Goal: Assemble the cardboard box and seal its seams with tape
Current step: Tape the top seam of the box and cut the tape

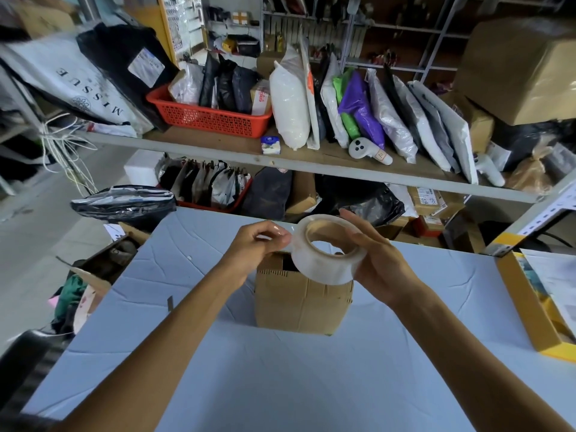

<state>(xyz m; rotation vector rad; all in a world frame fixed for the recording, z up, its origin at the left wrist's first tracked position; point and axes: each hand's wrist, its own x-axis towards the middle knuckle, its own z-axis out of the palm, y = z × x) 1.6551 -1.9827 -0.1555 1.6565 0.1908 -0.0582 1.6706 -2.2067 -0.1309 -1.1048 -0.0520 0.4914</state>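
**Tape roll: free end being started, held over the box**

**Tape roll** [327,269]. Clear packing tape on a cardboard core. It is held in the air just above the box, clear of the tabletop, with its open core turned up toward the camera.

**Right hand** [380,260]. It grasps the roll from the right side, fingers curled over the far rim and the palm behind the outer band. It acts as the anchor.

**Left hand** [258,241]. Its fingertips [280,236] are pinched together at the roll's left edge, apparently on the loose end of the tape. The film is clear, so I cannot tell how much of it is lifted.

**Box** [299,307]. A small brown carton standing upright on the pale tabletop [280,385], directly under the roll, with neither hand touching it. A dark gap shows at its top, so the upper flaps seem not fully shut. The seam itself is hidden behind the roll.

**Step in hand (judged).** Starting a length of tape for the top seam.

**Handling notes (judged).**
- Draw the end out flat and straight; a slanted pull tends to split clear film.
- Hold the roll firmly so it does not twist.
- Press the flaps level and butted together before laying any tape.
- Land the end a little way down one side wall, then run the tape across the seam.
- The carton looks light and may slide or tip, so steady it while pressing the tape down.
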